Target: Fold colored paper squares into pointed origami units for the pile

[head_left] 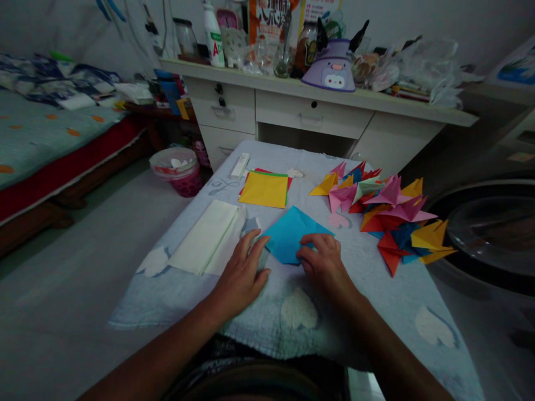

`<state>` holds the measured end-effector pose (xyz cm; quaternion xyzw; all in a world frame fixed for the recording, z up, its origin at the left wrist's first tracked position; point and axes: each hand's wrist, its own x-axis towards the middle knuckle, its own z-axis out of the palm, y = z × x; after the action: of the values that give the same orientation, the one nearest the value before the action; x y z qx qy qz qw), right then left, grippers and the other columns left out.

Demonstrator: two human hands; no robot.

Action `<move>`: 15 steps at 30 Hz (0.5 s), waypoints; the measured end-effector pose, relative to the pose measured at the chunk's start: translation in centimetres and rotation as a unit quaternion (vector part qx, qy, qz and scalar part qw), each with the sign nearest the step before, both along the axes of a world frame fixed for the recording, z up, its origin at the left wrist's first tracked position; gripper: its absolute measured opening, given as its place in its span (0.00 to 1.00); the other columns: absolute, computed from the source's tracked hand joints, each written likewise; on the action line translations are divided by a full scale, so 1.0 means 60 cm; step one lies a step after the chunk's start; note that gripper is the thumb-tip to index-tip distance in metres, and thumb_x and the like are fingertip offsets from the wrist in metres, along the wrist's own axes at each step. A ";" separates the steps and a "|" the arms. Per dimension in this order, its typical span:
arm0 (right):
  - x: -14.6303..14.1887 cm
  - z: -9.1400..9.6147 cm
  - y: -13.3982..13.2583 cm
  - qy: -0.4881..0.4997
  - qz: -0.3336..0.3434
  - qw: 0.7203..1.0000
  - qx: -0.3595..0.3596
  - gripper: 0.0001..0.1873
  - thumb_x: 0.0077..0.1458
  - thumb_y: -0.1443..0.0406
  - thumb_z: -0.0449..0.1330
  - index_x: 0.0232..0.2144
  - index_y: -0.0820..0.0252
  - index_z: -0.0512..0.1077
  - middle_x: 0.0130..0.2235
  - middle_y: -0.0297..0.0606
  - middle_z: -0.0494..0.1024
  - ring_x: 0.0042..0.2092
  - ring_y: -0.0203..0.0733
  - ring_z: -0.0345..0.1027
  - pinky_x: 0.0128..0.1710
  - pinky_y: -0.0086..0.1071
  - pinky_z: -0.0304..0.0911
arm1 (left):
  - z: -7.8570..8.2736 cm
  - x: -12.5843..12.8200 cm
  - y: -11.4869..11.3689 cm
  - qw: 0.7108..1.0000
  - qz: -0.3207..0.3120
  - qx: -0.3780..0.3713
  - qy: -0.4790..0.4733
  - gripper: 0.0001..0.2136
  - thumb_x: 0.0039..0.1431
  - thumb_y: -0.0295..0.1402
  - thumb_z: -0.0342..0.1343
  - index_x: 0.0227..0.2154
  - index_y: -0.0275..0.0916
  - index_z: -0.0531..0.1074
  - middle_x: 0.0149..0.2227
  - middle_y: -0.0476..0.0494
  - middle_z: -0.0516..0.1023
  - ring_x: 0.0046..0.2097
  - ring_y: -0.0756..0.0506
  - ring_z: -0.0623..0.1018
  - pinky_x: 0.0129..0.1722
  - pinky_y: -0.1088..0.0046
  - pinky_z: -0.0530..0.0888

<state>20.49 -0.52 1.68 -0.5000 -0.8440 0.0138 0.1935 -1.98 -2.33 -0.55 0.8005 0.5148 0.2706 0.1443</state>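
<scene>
A folded blue paper (288,231) lies on the cloth-covered table (368,301) in front of me. My left hand (242,273) rests flat on the cloth, fingers stretched, its fingertips at the paper's left corner. My right hand (324,262) presses down on the paper's lower right edge with bent fingers. A stack of square coloured sheets (264,189), yellow on top, lies further back. A heap of folded paper pieces (388,214) in pink, red, yellow and blue sits to the right.
A folded white cloth or paper (207,236) lies at the table's left. A small white box (240,165) sits near the far edge. Behind stand a cluttered white desk (317,106), a pink bin (178,170), a bed (45,139) at left, a washing machine (485,228) at right.
</scene>
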 end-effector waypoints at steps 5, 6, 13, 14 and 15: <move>0.027 0.008 -0.024 -0.014 0.043 0.997 0.061 0.12 0.58 0.74 0.55 0.36 0.55 0.75 0.45 0.42 0.74 0.41 0.45 0.63 0.36 0.36 0.62 | 0.007 0.000 0.023 0.999 -0.020 0.020 0.027 0.31 0.54 0.26 0.57 0.61 0.42 0.55 0.65 0.35 0.51 0.67 0.33 0.56 0.63 0.50 0.63; 0.034 0.006 -0.026 0.004 0.050 0.997 0.061 0.12 0.58 0.74 0.54 0.36 0.55 0.74 0.45 0.42 0.75 0.41 0.44 0.65 0.36 0.35 0.64 | 0.010 0.001 0.026 0.999 -0.026 0.026 0.031 0.32 0.54 0.25 0.57 0.61 0.43 0.55 0.65 0.35 0.52 0.66 0.33 0.57 0.63 0.49 0.63; 0.075 -0.013 -0.035 0.151 0.047 0.987 0.025 0.21 0.49 0.79 0.50 0.40 0.53 0.69 0.48 0.39 0.72 0.47 0.43 0.71 0.42 0.35 0.69 | 0.014 0.005 0.036 0.985 -0.085 0.134 0.061 0.27 0.52 0.19 0.55 0.56 0.38 0.63 0.62 0.31 0.56 0.63 0.33 0.61 0.58 0.49 0.69; 0.078 -0.014 -0.036 0.162 0.041 0.986 0.016 0.21 0.47 0.79 0.50 0.39 0.53 0.69 0.48 0.39 0.72 0.48 0.43 0.71 0.43 0.36 0.69 | 0.013 0.005 0.036 0.980 -0.095 0.166 0.057 0.24 0.53 0.18 0.54 0.53 0.38 0.66 0.61 0.32 0.58 0.62 0.33 0.63 0.57 0.50 0.70; 0.081 -0.015 -0.036 0.171 0.036 0.985 0.007 0.21 0.46 0.79 0.50 0.39 0.53 0.69 0.48 0.39 0.72 0.48 0.44 0.71 0.43 0.36 0.69 | 0.012 0.006 0.036 0.973 -0.106 0.197 0.050 0.21 0.54 0.17 0.52 0.50 0.38 0.68 0.59 0.33 0.60 0.61 0.35 0.64 0.56 0.52 0.71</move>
<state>25.34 -2.70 0.78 -0.4578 -0.8162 0.1006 0.3377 -1.65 -0.18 0.17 0.8757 0.3704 0.3094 -0.0148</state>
